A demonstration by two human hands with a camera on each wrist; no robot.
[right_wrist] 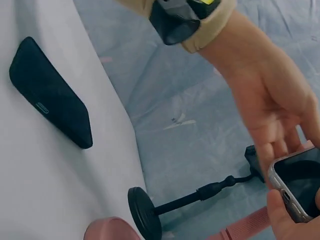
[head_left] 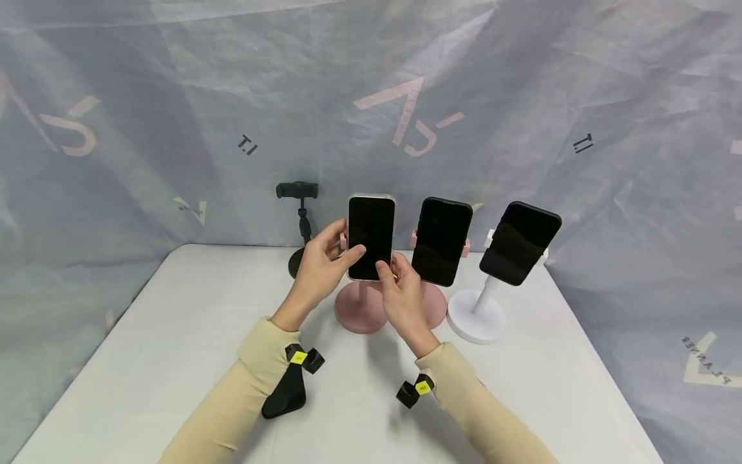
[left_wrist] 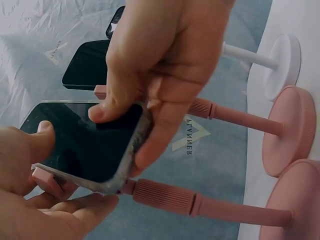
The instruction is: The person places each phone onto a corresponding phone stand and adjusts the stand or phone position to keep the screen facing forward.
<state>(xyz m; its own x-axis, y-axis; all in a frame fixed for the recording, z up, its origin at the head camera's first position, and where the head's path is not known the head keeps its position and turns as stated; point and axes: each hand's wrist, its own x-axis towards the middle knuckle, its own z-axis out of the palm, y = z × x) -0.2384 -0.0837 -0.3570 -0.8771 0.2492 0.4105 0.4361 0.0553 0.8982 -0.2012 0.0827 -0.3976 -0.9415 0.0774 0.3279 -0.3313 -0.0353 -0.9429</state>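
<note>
A smartphone (head_left: 371, 225) in a clear case stands upright at the front pink phone stand (head_left: 359, 314), its dark screen facing me. My left hand (head_left: 319, 267) holds its left edge, thumb on the screen and fingers around the side by the stand's pink clamp (left_wrist: 47, 180). With thumb in front and fingers behind, my right hand (head_left: 402, 296) pinches the lower right corner. How firmly the clamp grips the phone is hidden by the hands. Below the phone, the stand's ribbed neck (left_wrist: 165, 196) shows in the left wrist view.
To the right, a black phone (head_left: 442, 241) sits tilted in a second pink stand (head_left: 435, 306). Another black phone (head_left: 520, 243) leans in a white stand (head_left: 476, 317). A black stand (head_left: 297, 190) with no phone is behind my left hand. A dark phone (right_wrist: 50, 92) lies on the white table (head_left: 197, 322).
</note>
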